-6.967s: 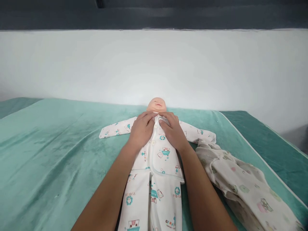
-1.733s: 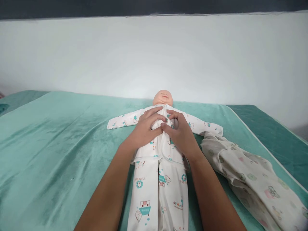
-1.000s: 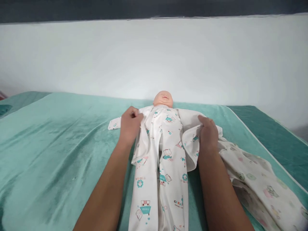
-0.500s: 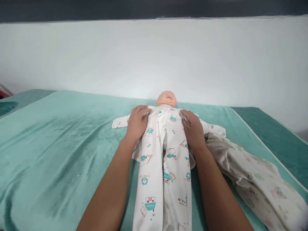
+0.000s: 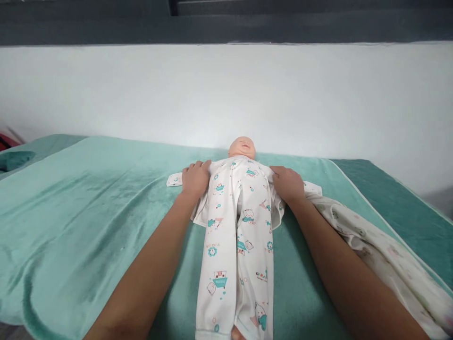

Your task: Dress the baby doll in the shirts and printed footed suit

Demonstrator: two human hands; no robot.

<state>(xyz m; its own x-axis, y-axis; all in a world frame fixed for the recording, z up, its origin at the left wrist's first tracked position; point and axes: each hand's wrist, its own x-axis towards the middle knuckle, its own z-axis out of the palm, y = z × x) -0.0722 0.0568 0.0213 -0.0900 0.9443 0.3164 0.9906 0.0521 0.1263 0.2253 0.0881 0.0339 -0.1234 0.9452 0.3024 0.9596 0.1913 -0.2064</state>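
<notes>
Doll (image 5: 242, 148) lay on its back on the green blanket (image 5: 99, 212), head near the wall (image 5: 226, 99), legs towards the person, a bit of bare foot (image 5: 238, 334) showing at the near end of the trousers (image 5: 214, 236). These reached up almost to the neck, over the middle of the top (image 5: 200, 215), whose two front sides lay parted, one on either side of the body. The left hand (image 5: 196, 178) and the right hand (image 5: 287, 183) were well apart, one at each shoulder, backs up and fingers bent on the top; whether they pinched it or only pressed, I could not tell. A cloth (image 5: 375, 245) lay to the right, its far end close to the sleeve (image 5: 313, 189) there.

For handling the top well at the shoulders, an even touch on both sides seemed best, so that neither side would drag the doll askew. Light fingertips would probably have served better than a full palm, since thin fabric bunches easily under weight. Working outward from the neck looked the surest way to flatten creases, with the trousers kept straight along the middle and the sleeve kept clear of the cloth
</notes>
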